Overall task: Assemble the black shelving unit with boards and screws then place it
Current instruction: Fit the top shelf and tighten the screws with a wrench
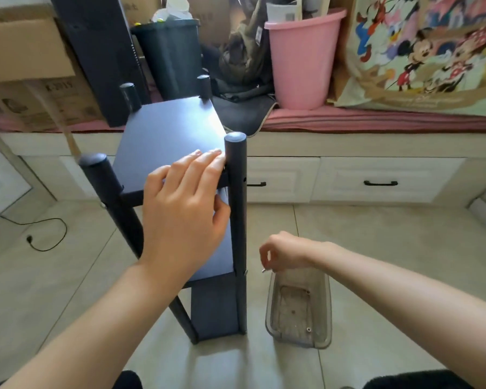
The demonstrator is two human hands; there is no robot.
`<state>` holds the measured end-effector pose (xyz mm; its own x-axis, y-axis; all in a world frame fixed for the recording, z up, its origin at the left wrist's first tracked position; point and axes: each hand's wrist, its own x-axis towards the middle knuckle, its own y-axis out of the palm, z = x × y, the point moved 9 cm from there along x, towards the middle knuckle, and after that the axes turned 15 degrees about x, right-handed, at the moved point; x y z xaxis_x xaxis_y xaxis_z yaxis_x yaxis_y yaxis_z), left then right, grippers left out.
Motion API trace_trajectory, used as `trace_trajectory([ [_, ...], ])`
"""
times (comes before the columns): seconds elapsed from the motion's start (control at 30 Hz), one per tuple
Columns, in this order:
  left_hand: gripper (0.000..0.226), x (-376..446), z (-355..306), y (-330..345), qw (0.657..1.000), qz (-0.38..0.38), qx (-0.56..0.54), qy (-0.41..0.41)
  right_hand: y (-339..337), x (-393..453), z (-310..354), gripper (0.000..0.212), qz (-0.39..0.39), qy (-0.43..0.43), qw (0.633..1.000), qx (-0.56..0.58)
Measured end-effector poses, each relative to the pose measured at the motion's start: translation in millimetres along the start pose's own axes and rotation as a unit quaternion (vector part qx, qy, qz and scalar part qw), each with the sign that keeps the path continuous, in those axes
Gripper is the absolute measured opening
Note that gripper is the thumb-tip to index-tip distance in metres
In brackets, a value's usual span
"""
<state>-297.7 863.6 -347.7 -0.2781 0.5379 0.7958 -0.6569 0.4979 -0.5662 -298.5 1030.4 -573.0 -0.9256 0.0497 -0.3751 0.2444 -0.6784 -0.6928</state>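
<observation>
The black shelving unit (169, 130) stands upright on the tiled floor, with round posts at its corners and several boards between them. My left hand (185, 209) grips the front edge of the top board, fingers on top and thumb underneath, next to the front right post (236, 220). My right hand (281, 254) hovers lower, right of that post, pinching a small silver screw (264, 270) just above a clear plastic container (299, 307) that holds a few loose screws.
A spare black board (96, 51) leans on the window bench behind the shelf, beside cardboard boxes (26, 51), a dark bin (169, 51) and a pink bucket (303, 60). White drawers (376, 181) line the bench front. A black cable (40, 234) lies on the floor at left.
</observation>
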Motion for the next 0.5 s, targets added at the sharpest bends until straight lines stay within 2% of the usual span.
trace_trajectory([
  [0.1, 0.045, -4.4, 5.6, -7.7, 0.998, -0.015, -0.063, -0.024, -24.5, -34.0, 46.0, 0.005, -0.066, -0.054, 0.99, 0.115],
  [0.23, 0.028, -15.9, 6.8, -27.5, 0.985, -0.081, -0.148, -0.026, -53.5, -78.2, 76.0, 0.006, -0.164, -0.115, 0.932, 0.303],
  [0.33, 0.016, -26.3, 2.7, -34.1, 0.97, -0.098, -0.224, -0.016, -76.9, -103.9, 90.3, 0.006, -0.207, -0.143, 0.894, 0.371],
  [0.43, 0.02, -33.2, 11.5, -12.1, 0.936, 0.008, -0.334, -0.108, -106.2, -121.8, 102.8, 0.009, -0.271, -0.169, 0.85, 0.419],
  [0.47, 0.02, -37.4, 15.6, 3.5, 0.911, 0.068, -0.373, -0.164, -114.3, -126.5, 107.2, 0.012, -0.289, -0.182, 0.835, 0.432],
  [0.5, 0.02, -43.4, 19.0, 21.3, 0.868, 0.13, -0.422, -0.227, -119.9, -130.4, 110.7, 0.013, -0.301, -0.195, 0.822, 0.443],
])
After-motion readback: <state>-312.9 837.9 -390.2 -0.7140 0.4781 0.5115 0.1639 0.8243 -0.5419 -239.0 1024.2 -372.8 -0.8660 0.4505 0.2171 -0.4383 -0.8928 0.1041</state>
